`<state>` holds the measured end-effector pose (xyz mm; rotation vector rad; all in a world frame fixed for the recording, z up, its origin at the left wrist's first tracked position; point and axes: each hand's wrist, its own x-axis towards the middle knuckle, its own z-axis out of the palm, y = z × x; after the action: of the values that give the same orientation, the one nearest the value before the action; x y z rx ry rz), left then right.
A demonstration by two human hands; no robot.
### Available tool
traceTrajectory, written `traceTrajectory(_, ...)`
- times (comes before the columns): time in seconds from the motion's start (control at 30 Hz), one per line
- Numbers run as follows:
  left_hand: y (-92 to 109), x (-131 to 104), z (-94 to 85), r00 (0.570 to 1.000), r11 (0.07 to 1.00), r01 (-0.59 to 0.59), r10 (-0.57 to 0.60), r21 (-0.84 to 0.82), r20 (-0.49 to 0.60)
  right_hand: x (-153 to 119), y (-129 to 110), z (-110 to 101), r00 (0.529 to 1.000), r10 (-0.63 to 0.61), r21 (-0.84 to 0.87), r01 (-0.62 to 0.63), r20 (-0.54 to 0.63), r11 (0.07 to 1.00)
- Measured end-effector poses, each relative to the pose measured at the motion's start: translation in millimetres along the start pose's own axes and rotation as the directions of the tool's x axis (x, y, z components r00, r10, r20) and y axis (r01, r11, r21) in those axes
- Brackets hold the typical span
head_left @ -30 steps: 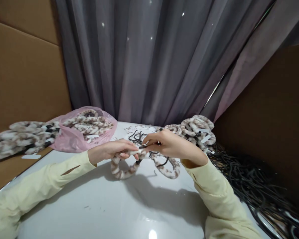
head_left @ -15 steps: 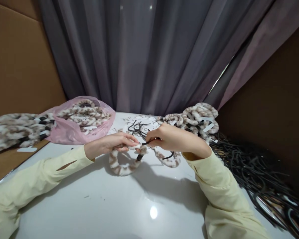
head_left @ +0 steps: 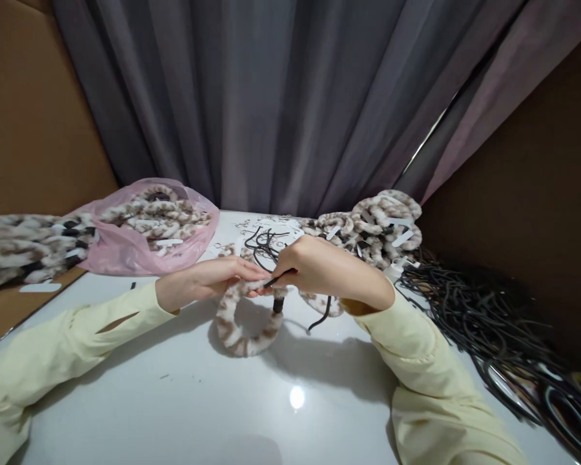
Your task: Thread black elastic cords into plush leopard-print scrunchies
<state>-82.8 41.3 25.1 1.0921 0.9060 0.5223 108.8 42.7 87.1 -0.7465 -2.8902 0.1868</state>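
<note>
I have one fluffy ring [head_left: 244,326] up in front of me over the middle of the table [head_left: 174,420]. It's plush, cream-white with soft brown blotches, and a short black band [head_left: 278,303] wraps its right side. My left hand [head_left: 208,281] grips the top of it between thumb and fingers. My right hand [head_left: 326,268] pinches a black cord [head_left: 274,282] right at that spot, close to my left fingertips. A dark cord end [head_left: 322,318] dangles below my right hand; I can't tell if it's the same cord.

Compared with half a second ago, the ring shows rounder and fuller, its band stands more upright, and the dangling end hangs lower, where it curled across the second ring [head_left: 314,302] before.

Counting up: one ring in my grip, that second one partly hidden behind my right hand, one pink bag [head_left: 126,255] with rings inside, and two heaps outside it, a left heap [head_left: 10,252] and a right heap [head_left: 387,210]. There's one big tangle of black cords [head_left: 484,329] far right and one small bunch of cords [head_left: 266,242] beyond my hands. The piled rings overlap too much to count.
</note>
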Motion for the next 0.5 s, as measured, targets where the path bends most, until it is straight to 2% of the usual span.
traceTrajectory(0.3,2.7,-1.0,-2.4,0.996,0.994,0.075,-0.079,-0.085,-0.038,13.0,10.5,12.8,0.999,0.042,-0.042,-0.042,-0.02,0.998)
traceTrajectory(0.4,4.6,-2.1,2.3,0.994,0.995,0.036,-0.045,-0.098,-0.095,14.2,11.5,14.5,0.998,0.05,-0.042,-0.051,-0.03,0.998)
traceTrajectory(0.5,6.5,-3.5,6.5,0.988,0.999,-0.032,0.029,-0.023,-0.153,13.5,10.5,11.4,0.998,0.067,-0.041,-0.067,-0.016,0.997)
